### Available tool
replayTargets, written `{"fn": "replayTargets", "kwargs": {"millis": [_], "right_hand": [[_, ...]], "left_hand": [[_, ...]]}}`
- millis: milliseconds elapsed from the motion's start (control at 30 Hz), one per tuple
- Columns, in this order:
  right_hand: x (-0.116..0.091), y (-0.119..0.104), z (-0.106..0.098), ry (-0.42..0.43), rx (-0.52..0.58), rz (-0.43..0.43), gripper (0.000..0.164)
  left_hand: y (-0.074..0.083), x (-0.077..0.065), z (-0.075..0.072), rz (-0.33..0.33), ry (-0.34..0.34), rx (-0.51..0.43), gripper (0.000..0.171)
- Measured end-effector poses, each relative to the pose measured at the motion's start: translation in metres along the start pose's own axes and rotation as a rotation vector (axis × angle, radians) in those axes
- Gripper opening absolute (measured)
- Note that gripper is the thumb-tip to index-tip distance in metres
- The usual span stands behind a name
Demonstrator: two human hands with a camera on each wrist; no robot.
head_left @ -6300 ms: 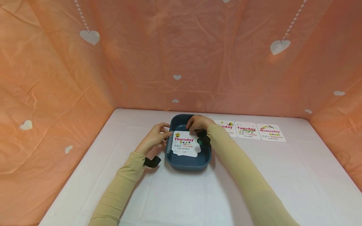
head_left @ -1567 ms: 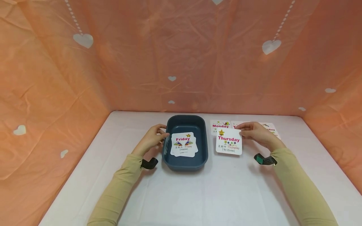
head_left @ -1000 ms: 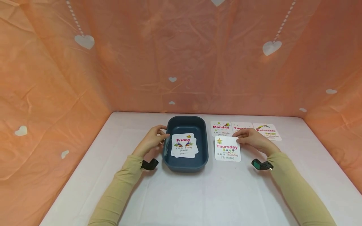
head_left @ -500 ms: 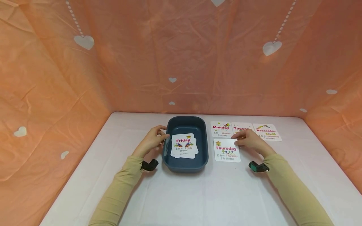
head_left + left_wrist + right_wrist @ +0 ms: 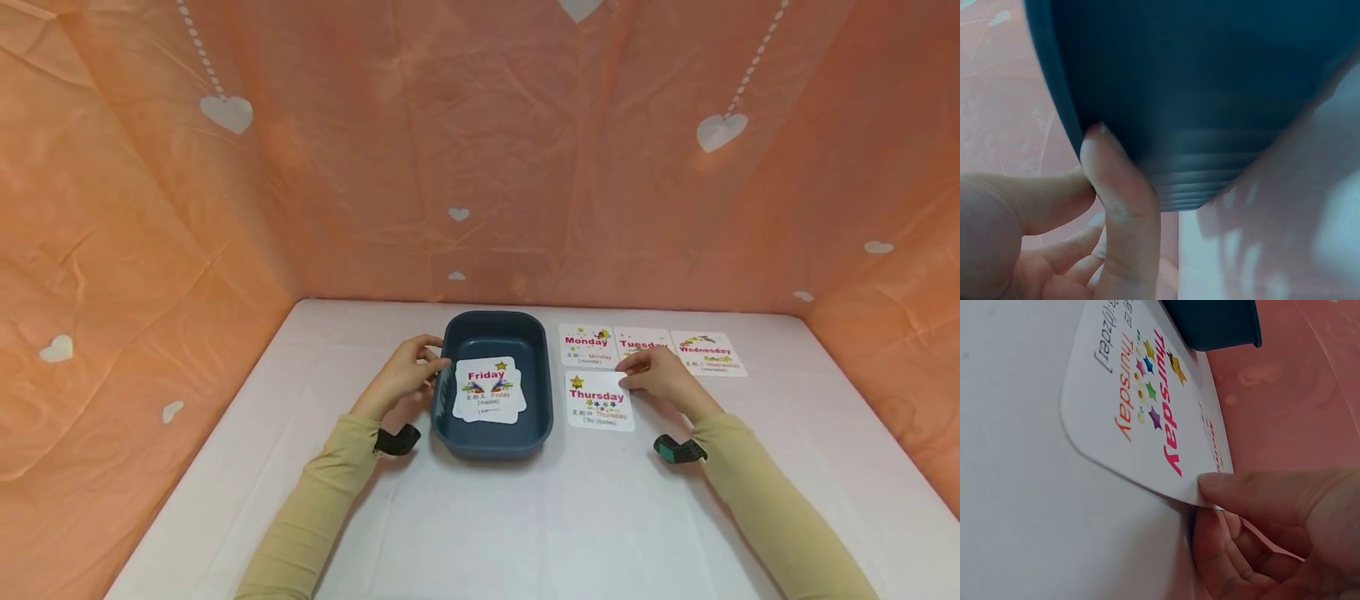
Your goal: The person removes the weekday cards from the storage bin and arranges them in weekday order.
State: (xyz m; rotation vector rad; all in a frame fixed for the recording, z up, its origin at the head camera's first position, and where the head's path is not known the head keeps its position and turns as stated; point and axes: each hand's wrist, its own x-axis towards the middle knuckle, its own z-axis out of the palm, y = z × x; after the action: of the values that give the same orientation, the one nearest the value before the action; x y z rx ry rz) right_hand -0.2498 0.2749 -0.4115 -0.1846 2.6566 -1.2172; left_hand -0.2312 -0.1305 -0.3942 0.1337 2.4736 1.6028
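My right hand (image 5: 658, 379) pinches the top right corner of the Thursday card (image 5: 598, 402); in the right wrist view the thumb lies on its face and fingers are under the corner (image 5: 1200, 494). The card sits just below the Monday card (image 5: 587, 347), low over the white table. My left hand (image 5: 405, 373) grips the left rim of a dark blue tray (image 5: 493, 447), thumb and forefinger (image 5: 1125, 206) on either side of the wall in the left wrist view. Inside the tray, the Friday card (image 5: 487, 387) tops a small stack, with other cards mostly hidden beneath it.
Along the back right, the Tuesday card (image 5: 642, 340) and the Wednesday card (image 5: 708, 353) continue the row from Monday. My right hand partly covers Tuesday. An orange curtain (image 5: 525, 167) with white hearts hangs behind and beside the white table (image 5: 495, 533).
The right hand took the Thursday card out of the tray, exposing Friday, and carried it right. Lately it has lowered the card and shifted it slightly left, under Monday. The left hand stays at the rim.
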Motion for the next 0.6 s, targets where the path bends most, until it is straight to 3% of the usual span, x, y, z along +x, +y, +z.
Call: {"fn": "replayTargets", "kwargs": {"millis": [600], "right_hand": [[-0.0007,-0.0050,0.0057,0.077,-0.084,0.008,0.023]], "left_hand": [[-0.0003,0.0004,0.0007,0.002,0.007,-0.001,0.045]]}}
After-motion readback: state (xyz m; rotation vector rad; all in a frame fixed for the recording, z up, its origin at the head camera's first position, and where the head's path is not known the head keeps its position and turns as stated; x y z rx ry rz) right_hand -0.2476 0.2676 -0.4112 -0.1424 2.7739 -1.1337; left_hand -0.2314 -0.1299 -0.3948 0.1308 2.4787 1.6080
